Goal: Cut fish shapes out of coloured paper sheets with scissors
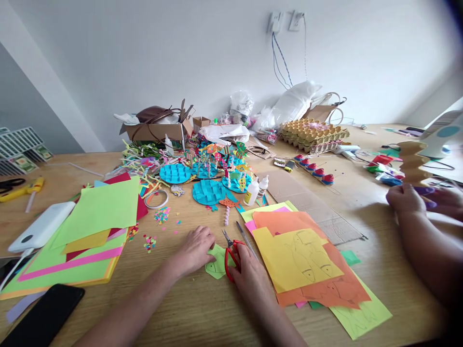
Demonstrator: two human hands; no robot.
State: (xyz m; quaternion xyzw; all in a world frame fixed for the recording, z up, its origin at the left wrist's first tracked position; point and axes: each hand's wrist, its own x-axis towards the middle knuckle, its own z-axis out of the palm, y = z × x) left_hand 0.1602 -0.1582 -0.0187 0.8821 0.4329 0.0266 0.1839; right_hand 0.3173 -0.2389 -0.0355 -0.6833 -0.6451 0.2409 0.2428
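Observation:
A small piece of light green paper (pixel 218 264) with pencil lines drawn on it is between my two hands, just above the wooden table. My left hand (pixel 195 248) grips its left edge, fingers curled and thumb near the drawn lines. In my right hand (pixel 251 272) are red-handled scissors (pixel 232 255). Their blades point up and away, slightly parted, beside the paper's right edge. A pencil-like stick (pixel 246 237) lies just beyond my right hand. Close by on the right, a yellow sheet (pixel 289 262) with fish outlines rests on orange paper (pixel 347 284).
Coloured paper (pixel 97 212), a white power bank (pixel 41 226) and a black phone (pixel 47 315) lie left. Ahead stand blue discs (pixel 210 193) with paper fish and glue bottles (pixel 251 193). At right, another person's hand (pixel 407 198) holds an egg-carton strip (pixel 412 161) near purple scissors (pixel 427 191).

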